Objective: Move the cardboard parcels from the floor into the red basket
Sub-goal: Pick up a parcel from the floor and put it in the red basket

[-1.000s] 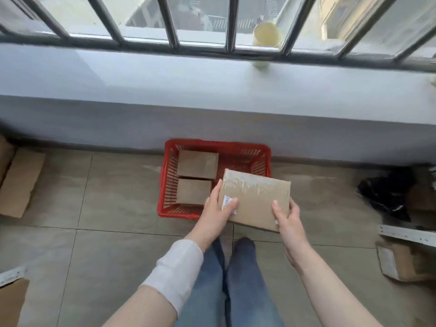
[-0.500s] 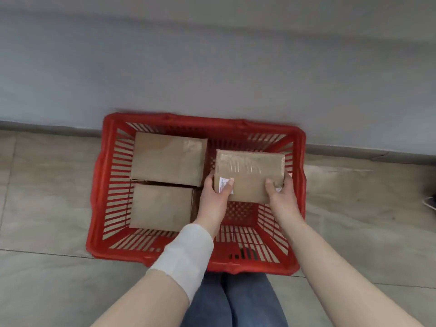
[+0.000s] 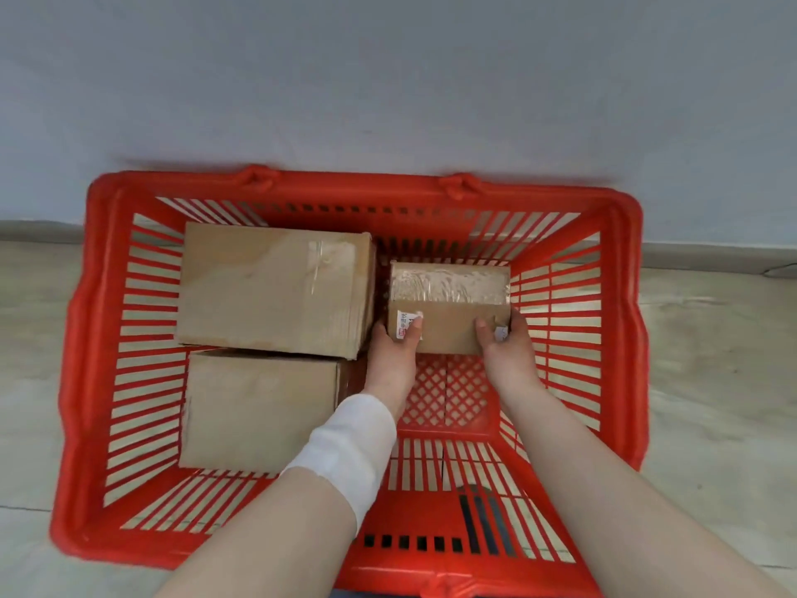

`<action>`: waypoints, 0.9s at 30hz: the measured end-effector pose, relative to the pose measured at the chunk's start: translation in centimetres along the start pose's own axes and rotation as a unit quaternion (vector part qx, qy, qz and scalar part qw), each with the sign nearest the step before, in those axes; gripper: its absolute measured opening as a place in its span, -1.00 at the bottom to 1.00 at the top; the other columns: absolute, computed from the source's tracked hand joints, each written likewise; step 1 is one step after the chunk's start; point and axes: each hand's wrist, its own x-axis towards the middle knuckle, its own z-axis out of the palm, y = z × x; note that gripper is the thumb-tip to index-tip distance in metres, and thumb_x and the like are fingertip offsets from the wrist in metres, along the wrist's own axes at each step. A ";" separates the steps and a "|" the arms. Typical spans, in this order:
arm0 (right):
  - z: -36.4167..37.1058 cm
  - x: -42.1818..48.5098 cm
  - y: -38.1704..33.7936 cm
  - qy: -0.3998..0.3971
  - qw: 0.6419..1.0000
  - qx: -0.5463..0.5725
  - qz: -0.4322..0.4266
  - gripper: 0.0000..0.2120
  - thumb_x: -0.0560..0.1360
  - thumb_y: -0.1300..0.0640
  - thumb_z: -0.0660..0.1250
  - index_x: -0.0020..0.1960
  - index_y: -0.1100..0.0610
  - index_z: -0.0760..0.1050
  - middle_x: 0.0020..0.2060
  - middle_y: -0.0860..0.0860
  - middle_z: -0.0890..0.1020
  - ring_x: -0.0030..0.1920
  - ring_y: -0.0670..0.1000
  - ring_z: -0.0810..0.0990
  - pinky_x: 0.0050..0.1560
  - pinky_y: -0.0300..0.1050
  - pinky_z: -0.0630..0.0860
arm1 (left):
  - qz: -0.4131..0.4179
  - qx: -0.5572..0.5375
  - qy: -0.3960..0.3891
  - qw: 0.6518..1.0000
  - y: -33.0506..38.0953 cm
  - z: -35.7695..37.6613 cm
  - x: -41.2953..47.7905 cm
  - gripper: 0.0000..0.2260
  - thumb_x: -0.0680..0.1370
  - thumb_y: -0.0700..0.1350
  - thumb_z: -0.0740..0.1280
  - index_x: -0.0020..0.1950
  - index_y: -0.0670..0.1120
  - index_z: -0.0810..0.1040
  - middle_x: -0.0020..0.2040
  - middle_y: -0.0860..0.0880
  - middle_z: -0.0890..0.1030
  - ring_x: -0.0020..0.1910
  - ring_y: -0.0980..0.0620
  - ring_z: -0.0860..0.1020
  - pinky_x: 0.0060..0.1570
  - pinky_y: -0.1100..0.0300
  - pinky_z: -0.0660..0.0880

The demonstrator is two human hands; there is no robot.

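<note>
entry: head view, looking down into the red slatted plastic basket set against the pale grey wall.

change vs. one second back: the small taped brown cardboard parcel was then held in the air above the near rim, outside the basket. half a second back it was over the right half of the interior. now it sits low in the far-right part, its far edge close to the back wall of slats and its left side just beside the larger plain cardboard box at the far left. the camera has also dropped closer, so the basket fills the frame.

hands: left hand grips the parcel's near-left corner, thumb on top over the small printed label. right hand grips the near-right corner, thumb on top. both closed on the parcel, neither released. a white sleeve cuff covers the left forearm.

other contents: a second plain cardboard box at the near left, touching the far one. the lattice floor of the basket is bare in front of the held parcel.

judgement: whether the parcel rests on the floor or hangs just above it cannot be told. placement looks nearly done; letting go is what remains for this parcel. whether more parcels remain on the tiled floor is out of view.
</note>
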 end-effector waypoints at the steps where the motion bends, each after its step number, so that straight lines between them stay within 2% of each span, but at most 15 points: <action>1: 0.2 0.3 0.2 0.002 1.000 0.004 0.002 -0.51 0.56 0.09 0.19 0.45 0.12 0.17 0.40 0.09 0.36 0.40 0.11 0.35 0.36 -0.01 0.30 | -0.003 0.003 0.000 1.000 -0.2 0.1 0.3 -0.47 0.53 0.11 0.27 0.44 -0.08 0.29 0.35 -0.08 0.49 0.34 -0.08 0.45 0.38 -0.07 0.35; 9: 1.7 1.2 1.6 0.040 0.999 0.023 -0.025 -0.49 0.53 0.07 0.25 0.44 0.08 0.20 0.39 0.05 0.38 0.40 0.07 0.35 0.42 0.07 0.30 | -0.012 -0.010 0.003 1.000 -0.8 0.6 2.0 -0.49 0.54 0.09 0.26 0.45 -0.04 0.28 0.36 -0.05 0.48 0.35 -0.06 0.44 0.37 -0.09 0.35; 13: 2.3 1.3 1.9 0.057 0.997 0.026 -0.034 -0.46 0.53 0.07 0.23 0.46 0.09 0.17 0.41 0.06 0.35 0.43 0.06 0.31 0.44 0.07 0.26 | -0.101 -0.077 0.017 0.992 -1.3 1.0 2.0 -0.26 0.32 0.31 0.35 0.35 -0.10 0.38 0.25 -0.08 0.55 0.25 -0.09 0.52 0.31 -0.07 0.42; 16: 2.2 1.4 1.7 0.060 0.998 0.021 -0.017 -0.47 0.53 0.07 0.24 0.45 0.13 0.18 0.40 0.07 0.37 0.41 0.08 0.33 0.43 0.00 0.26 | -0.173 -0.136 0.021 0.975 -1.0 1.0 1.6 -0.42 0.44 0.18 0.37 0.30 -0.17 0.39 0.14 -0.12 0.55 0.13 -0.11 0.54 0.27 -0.03 0.46; 19: 1.3 0.5 0.3 0.070 0.997 0.013 0.031 -0.42 0.53 0.00 0.23 0.46 0.16 0.15 0.42 0.12 0.34 0.43 0.15 0.31 0.43 0.08 0.28 | -0.198 -0.152 -0.011 0.968 0.7 0.6 -0.1 -0.48 0.47 0.14 0.36 0.26 -0.18 0.39 -0.01 -0.09 0.53 -0.01 -0.08 0.54 0.21 -0.01 0.51; 21: 0.3 -1.5 -1.2 0.070 0.996 0.022 0.048 -0.39 0.53 -0.03 0.22 0.47 0.21 0.13 0.45 0.14 0.30 0.45 0.15 0.28 0.44 0.06 0.25 | -0.218 -0.144 -0.037 0.965 2.2 0.3 -2.5 -0.41 0.47 0.17 0.33 0.35 -0.17 0.37 0.06 -0.10 0.54 -0.10 -0.07 0.53 0.05 -0.01 0.55; 22: -0.6 -3.2 -2.3 0.071 0.996 0.029 0.049 -0.37 0.52 -0.04 0.23 0.47 0.23 0.13 0.45 0.15 0.30 0.45 0.15 0.27 0.44 0.04 0.24 | -0.227 -0.153 -0.050 0.960 3.1 -0.1 -4.2 -0.40 0.49 0.16 0.30 0.39 -0.19 0.34 0.09 -0.12 0.53 -0.17 -0.05 0.51 -0.09 0.03 0.53; 23: -1.6 -5.2 -3.5 0.071 0.996 0.037 0.050 -0.36 0.52 -0.05 0.24 0.47 0.24 0.14 0.44 0.16 0.31 0.45 0.15 0.27 0.44 0.03 0.24 | -0.227 -0.159 -0.057 0.959 4.1 -0.6 -6.3 -0.42 0.52 0.13 0.29 0.40 -0.21 0.33 0.03 -0.11 0.53 -0.22 -0.02 0.48 -0.17 0.08 0.48; 25: -4.0 -9.7 -6.1 0.066 0.995 0.055 0.055 -0.35 0.50 -0.07 0.26 0.45 0.24 0.18 0.41 0.16 0.36 0.42 0.14 0.32 0.42 0.03 0.27 | -0.219 -0.149 -0.046 0.963 6.7 -2.0 -11.3 -0.53 0.55 0.03 0.28 0.36 -0.22 0.38 -0.15 -0.06 0.51 -0.26 0.02 0.47 -0.22 0.14 0.45; 27: -6.7 -14.8 -9.0 0.042 0.993 0.089 0.072 -0.39 0.50 -0.07 0.27 0.43 0.21 0.25 0.36 0.13 0.43 0.36 0.11 0.40 0.38 0.06 0.33 | -0.204 -0.134 -0.040 0.969 10.1 -3.5 -17.2 -0.67 0.56 -0.05 0.30 0.25 -0.19 0.45 -0.19 -0.05 0.51 -0.22 0.03 0.50 -0.19 0.19 0.48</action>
